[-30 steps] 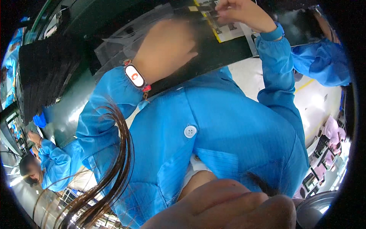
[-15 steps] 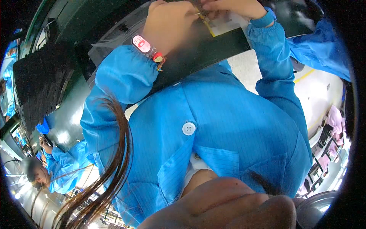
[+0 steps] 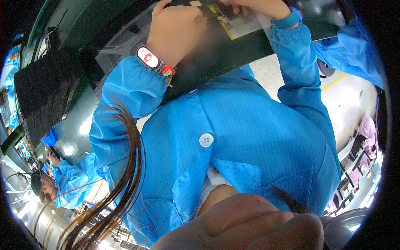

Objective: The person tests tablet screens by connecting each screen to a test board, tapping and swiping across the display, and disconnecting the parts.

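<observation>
Reaching up to the top of the view, the left hand [image 3: 177, 31] and the right hand [image 3: 260, 6] meet over a flat sheet with yellow and white areas [image 3: 235, 25] that lies on the dark tabletop [image 3: 233, 52]. The left hand has its fingers curled and rests on the left part of the sheet, touching it. The right hand is cut by the upper edge, so I cannot tell how its fingers stand; it is just beside the sheet's upper part. The two hands are close together. A smartwatch with a red band [image 3: 151, 59] sits on the left wrist, above the blue sleeve [image 3: 129, 89]. A clear plastic film [image 3: 121, 35] lies left of the hands, and a black ribbed tray [image 3: 43, 89] stands further left
</observation>
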A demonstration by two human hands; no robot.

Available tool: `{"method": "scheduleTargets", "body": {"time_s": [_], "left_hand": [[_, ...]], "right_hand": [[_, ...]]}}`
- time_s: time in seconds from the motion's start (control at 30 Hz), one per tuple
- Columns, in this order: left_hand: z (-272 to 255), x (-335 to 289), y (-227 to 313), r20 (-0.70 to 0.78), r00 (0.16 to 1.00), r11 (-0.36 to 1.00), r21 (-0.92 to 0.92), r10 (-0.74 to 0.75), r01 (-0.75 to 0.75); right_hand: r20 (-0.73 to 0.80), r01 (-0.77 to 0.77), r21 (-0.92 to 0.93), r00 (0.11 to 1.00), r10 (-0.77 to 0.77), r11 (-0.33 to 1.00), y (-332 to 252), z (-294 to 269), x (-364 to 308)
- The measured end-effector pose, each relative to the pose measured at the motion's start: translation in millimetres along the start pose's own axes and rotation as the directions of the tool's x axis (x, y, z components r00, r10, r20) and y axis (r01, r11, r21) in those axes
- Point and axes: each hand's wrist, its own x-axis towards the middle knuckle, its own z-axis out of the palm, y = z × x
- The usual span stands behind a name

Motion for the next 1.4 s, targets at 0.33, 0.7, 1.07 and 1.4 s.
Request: {"method": "scheduleTargets", "body": {"time_s": [0.33, 0.7, 1.07, 1.4], "left_hand": [[-3.8, -1.4, 0.2, 0.043, 0.998, 0.999, -0.030, -0.038, 0.040], [-0.5, -1.7, -0.3, 0.049, 0.998, 0.999, -0.013, -0.036, 0.036], [-11.2, 6.5, 19.2, 0.154, 0.974, 0.984, -0.052, -0.163, 0.173], [-5.4, 14.0, 19.3, 0.075, 0.990, 0.992, -0.024, -0.121, 0.123]], "right_hand": [[-0.009, -0.027, -0.053, 1.000, 0.026, 0.998, -0.9, 2.6, 1.0], [-0.032, 0.088, -0.226, 0.995, -0.097, 0.970, 7.3, 10.0, 5.2], [-0.071, 0.235, -0.357, 0.958, -0.277, 0.904, 16.7, 25.2, -6.7], [-0.233, 0.115, -0.153, 0.961, -0.149, 0.982, 23.2, 22.1, -12.7]]}}
